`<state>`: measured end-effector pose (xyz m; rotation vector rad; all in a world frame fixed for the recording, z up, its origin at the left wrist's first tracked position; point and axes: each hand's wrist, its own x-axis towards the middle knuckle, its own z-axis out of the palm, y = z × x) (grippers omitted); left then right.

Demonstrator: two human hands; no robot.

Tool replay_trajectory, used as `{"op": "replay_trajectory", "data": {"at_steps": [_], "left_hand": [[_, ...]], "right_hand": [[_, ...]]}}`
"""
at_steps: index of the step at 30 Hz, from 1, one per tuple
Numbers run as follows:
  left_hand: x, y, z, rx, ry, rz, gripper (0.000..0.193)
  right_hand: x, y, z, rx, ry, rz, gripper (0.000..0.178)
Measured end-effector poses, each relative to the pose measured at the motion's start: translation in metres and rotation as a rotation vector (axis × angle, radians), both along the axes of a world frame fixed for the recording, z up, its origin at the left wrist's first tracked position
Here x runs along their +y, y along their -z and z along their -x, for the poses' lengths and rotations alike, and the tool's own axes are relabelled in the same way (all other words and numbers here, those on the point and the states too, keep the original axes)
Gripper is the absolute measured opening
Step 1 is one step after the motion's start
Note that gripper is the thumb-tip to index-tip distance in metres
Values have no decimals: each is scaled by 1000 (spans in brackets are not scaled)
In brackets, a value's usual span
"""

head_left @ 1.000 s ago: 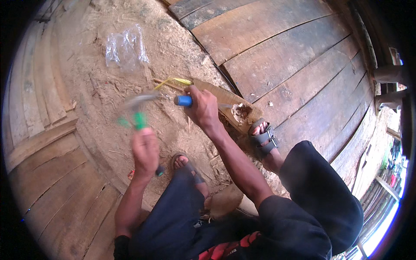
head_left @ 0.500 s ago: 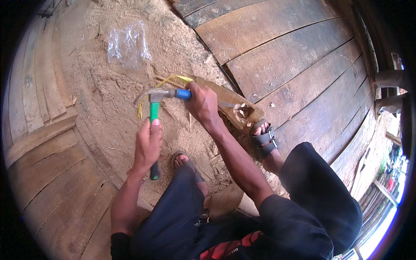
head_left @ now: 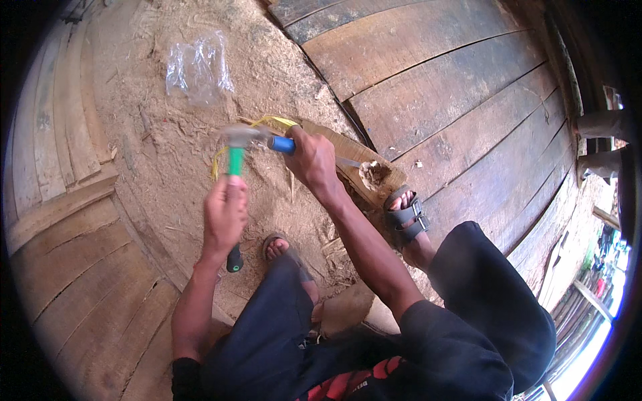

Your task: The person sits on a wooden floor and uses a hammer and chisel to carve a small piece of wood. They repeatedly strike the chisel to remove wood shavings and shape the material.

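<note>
My left hand (head_left: 225,217) is closed around the green and black handle of a claw hammer (head_left: 235,160). The hammer's head is blurred and sits just left of the blue handle end of a chisel (head_left: 281,144), with a small gap between them. My right hand (head_left: 313,160) grips that chisel, and its metal blade points right into a rough hollow in a wooden block (head_left: 344,144). Loose chips lie in the hollow (head_left: 373,173). A yellow strip (head_left: 275,120) lies by the block's far end, partly hidden behind my right hand.
My sandalled right foot (head_left: 404,212) is against the near end of the block; my left foot (head_left: 275,247) stands on sawdust-covered ground. Clear plastic wrap (head_left: 199,67) lies farther off. Wooden planks (head_left: 428,87) spread on the right, and more boards (head_left: 93,294) on the left.
The hammer head has drawn back slightly left from the chisel's handle end, which it was touching or nearly touching. My right hand and the chisel have stayed in place.
</note>
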<state>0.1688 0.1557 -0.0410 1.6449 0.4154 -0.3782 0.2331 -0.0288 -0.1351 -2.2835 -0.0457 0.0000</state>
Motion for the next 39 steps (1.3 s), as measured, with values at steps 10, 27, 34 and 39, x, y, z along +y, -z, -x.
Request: {"op": "replay_trajectory", "data": {"at_steps": [10,27,34,39], "left_hand": [[11,4,-3,-57,-323,161,31],[5,3,-3,118,7,31,32],[14,-4,-8,208,170,-107,31],[17,13,-1,43,-41,8,33]], "right_hand": [[3,1,-3,47,-19,115,13],[-1,1,-2,36,-22,101,10],[0,6,0,16,-15,99,13],[1,13,2,18,3,59,12]]}}
